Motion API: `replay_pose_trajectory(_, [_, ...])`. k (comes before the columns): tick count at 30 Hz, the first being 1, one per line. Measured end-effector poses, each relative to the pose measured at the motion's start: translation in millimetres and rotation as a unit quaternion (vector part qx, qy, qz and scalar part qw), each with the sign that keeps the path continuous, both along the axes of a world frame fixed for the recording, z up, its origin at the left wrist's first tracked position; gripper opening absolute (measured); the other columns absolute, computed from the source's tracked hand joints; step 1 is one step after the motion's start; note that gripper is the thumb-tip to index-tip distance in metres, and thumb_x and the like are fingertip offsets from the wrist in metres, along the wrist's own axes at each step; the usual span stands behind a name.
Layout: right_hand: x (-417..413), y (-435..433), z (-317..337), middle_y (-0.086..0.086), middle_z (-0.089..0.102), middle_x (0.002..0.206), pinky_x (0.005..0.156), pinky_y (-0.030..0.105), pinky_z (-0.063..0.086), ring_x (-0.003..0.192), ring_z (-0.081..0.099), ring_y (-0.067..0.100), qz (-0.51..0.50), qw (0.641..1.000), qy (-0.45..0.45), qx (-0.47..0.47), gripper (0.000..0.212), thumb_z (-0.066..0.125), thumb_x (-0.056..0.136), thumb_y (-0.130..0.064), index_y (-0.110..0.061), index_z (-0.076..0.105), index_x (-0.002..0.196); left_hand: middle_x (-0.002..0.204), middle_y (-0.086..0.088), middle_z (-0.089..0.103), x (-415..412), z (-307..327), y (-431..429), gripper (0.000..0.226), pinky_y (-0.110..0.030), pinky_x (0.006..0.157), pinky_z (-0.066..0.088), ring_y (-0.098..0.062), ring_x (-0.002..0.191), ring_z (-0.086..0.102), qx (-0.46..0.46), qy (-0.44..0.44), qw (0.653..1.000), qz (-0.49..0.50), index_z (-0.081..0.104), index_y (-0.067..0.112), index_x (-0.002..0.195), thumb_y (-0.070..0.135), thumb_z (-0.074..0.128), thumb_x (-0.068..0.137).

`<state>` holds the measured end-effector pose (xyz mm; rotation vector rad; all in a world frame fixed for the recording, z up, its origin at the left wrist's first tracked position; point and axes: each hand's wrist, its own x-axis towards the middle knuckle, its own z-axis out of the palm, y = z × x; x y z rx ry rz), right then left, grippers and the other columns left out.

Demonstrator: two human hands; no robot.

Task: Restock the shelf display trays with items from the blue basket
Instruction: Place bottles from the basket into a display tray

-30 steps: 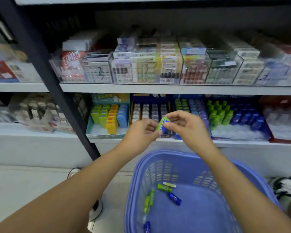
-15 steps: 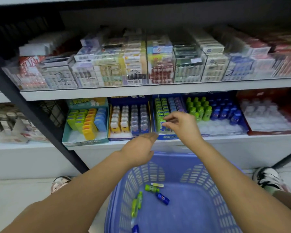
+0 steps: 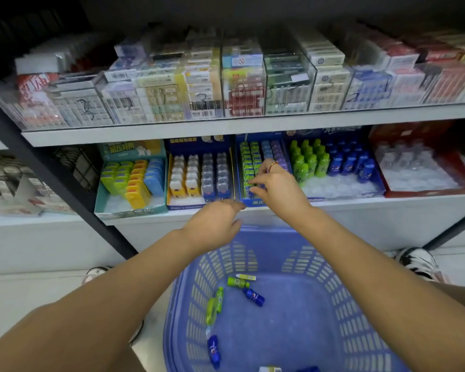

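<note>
Head cam: R hand (image 3: 275,183) reaching into blue display tray (image 3: 249,202) on lower shelf (image 3: 360,204), fingertips pinched at green packs (image 3: 249,167), far-left column; whether it grips one, can't tell. L hand (image 3: 212,224) hovers near shelf edge, loosely open, nothing in it. Blue basket (image 3: 293,304) near, below hands; few small green + blue bottles (image 3: 253,296) lie loose on btm.

Right grip (image 3: 273,183) inside the front of a display tray (image 3: 253,203) on the lower shelf (image 3: 333,206). Left grip (image 3: 212,226) lower and to its left, just before the shelf edge, above the basket's (image 3: 320,264) far rim. Two more trays (image 3: 130,210) left of the right grip, two right of it. Upper shelf (image 3: 226,127) above both grips. Basket on the floor below them; loose small bottles (image 3: 238,282) lie in it, nearer the left grip's side.
</note>
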<state>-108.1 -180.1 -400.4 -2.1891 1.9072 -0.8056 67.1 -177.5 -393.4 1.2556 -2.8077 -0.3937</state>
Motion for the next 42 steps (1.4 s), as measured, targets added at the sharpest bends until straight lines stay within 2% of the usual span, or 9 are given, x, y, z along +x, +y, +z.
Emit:
replay_pose_trajectory(5, [7.4, 43.1, -34.8, 0.003, 0.058, 0.09, 0.073, 0.033, 0.047, 0.076, 0.056, 0.02, 0.054, 0.997, -0.01, 0.057, 0.02, 0.06, 0.089, -0.036, -0.017, 0.064, 0.093, 0.09, -0.008, 0.069, 12.6, -19.6, 20.3, 0.019, -0.03, 0.07, 0.043, -0.024, 0.085, 0.062, 0.032, 0.03, 0.997, 0.059, 0.065, 0.011, 0.092, 0.022, 0.05, 0.092])
replay_pose_trajectory(10, [12.1, 71.5, -124.3, 0.009, 0.066, 0.109, 0.086, 0.029, 0.044, 0.104, 0.06, 0.025, 0.038, 0.96, -0.007, 0.279, 0.025, 0.059, 0.088, -0.025, -0.013, 0.064, 0.109, 0.104, -0.017, 0.067, 16.3, -97.1, 48.0, 0.021, -0.032, 0.083, 0.04, -0.03, 0.101, 0.06, 0.163, -0.027, 0.976, 0.141, 0.064, 0.003, 0.101, 0.014, 0.052, 0.088])
replay_pose_trajectory(14, [12.4, 82.4, -183.7, 0.016, 0.062, 0.115, 0.089, 0.032, 0.043, 0.109, 0.058, 0.03, 0.007, 0.934, -0.009, 0.357, 0.029, 0.056, 0.088, -0.019, -0.011, 0.063, 0.115, 0.122, -0.02, 0.059, 19.5, -166.7, 63.8, 0.031, -0.03, 0.091, 0.037, -0.03, 0.114, 0.055, 0.231, -0.056, 0.944, 0.228, 0.055, 0.0, 0.118, 0.015, 0.051, 0.091])
replay_pose_trajectory(22, [40.0, 70.9, -260.8, 0.008, 0.056, 0.13, 0.099, 0.028, 0.039, 0.12, 0.052, 0.025, 0.009, 0.932, -0.047, 0.36, 0.048, 0.051, 0.091, -0.021, -0.03, 0.046, 0.138, 0.131, -0.014, 0.051, 8.0, -243.6, 63.8, 0.032, -0.029, 0.098, 0.036, -0.026, 0.122, 0.051, 0.266, -0.106, 0.907, 0.309, 0.045, 0.004, 0.128, 0.014, 0.034, 0.099])
replay_pose_trajectory(26, [53.3, 59.8, -278.7, 0.006, 0.058, 0.126, 0.099, 0.034, 0.038, 0.118, 0.052, 0.024, 0.003, 0.941, 0.082, 0.328, 0.038, 0.041, 0.096, -0.029, -0.022, 0.046, 0.132, 0.129, -0.015, 0.055, 5.0, -258.5, 58.8, 0.034, -0.033, 0.094, 0.043, -0.03, 0.118, 0.054, 0.298, -0.099, 0.879, 0.358, 0.05, 0.003, 0.127, 0.014, 0.042, 0.095])
replay_pose_trajectory(30, [58.2, 50.0, -283.0, 0.01, 0.056, 0.124, 0.096, 0.036, 0.032, 0.118, 0.048, 0.028, 0.038, 0.94, 0.155, 0.303, 0.031, 0.037, 0.095, -0.022, -0.014, 0.049, 0.122, 0.135, -0.011, 0.043, -0.3, -272.2, 59.2, 0.054, -0.035, 0.097, 0.04, -0.027, 0.125, 0.046, 0.276, -0.12, 0.884, 0.359, 0.032, 0.007, 0.136, 0.03, 0.052, 0.092])
replay_pose_trajectory(33, [58.1, 47.1, -285.7, 0.01, 0.057, 0.123, 0.097, 0.037, 0.032, 0.118, 0.048, 0.029, 0.034, 0.937, 0.168, 0.306, 0.03, 0.038, 0.094, -0.02, -0.013, 0.053, 0.12, 0.125, -0.015, 0.053, -6.9, -274.7, 60.6, 0.048, -0.034, 0.088, 0.044, -0.031, 0.115, 0.054, 0.306, -0.032, 0.855, 0.417, 0.041, 0.003, 0.13, 0.023, 0.057, 0.089])
replay_pose_trajectory(37, [51.2, 47.4, -282.6, 0.012, 0.064, 0.115, 0.091, 0.034, 0.044, 0.11, 0.057, 0.029, -0.029, 0.937, 0.075, 0.341, 0.027, 0.047, 0.089, -0.02, -0.013, 0.058, 0.113, 0.096, -0.033, 0.062, -17.1, -272.1, 56.8, 0.012, -0.04, 0.061, 0.042, -0.042, 0.093, 0.061, 0.338, 0.128, 0.788, 0.499, 0.056, 0.001, 0.081, 0.012, 0.055, 0.087])
replay_pose_trajectory(42, [3.7, 60.3, -260.3, 0.014, 0.07, 0.098, 0.077, 0.033, 0.046, 0.093, 0.064, 0.027, -0.107, 0.905, -0.168, 0.375, 0.017, 0.064, 0.084, -0.015, -0.008, 0.063, 0.1, 0.112, -0.027, 0.061, -23.4, -274.6, 57.1, 0.045, -0.039, 0.082, 0.044, -0.036, 0.105, 0.059, 0.325, 0.083, 0.818, 0.467, 0.053, -0.012, 0.114, 0.023, 0.064, 0.087])
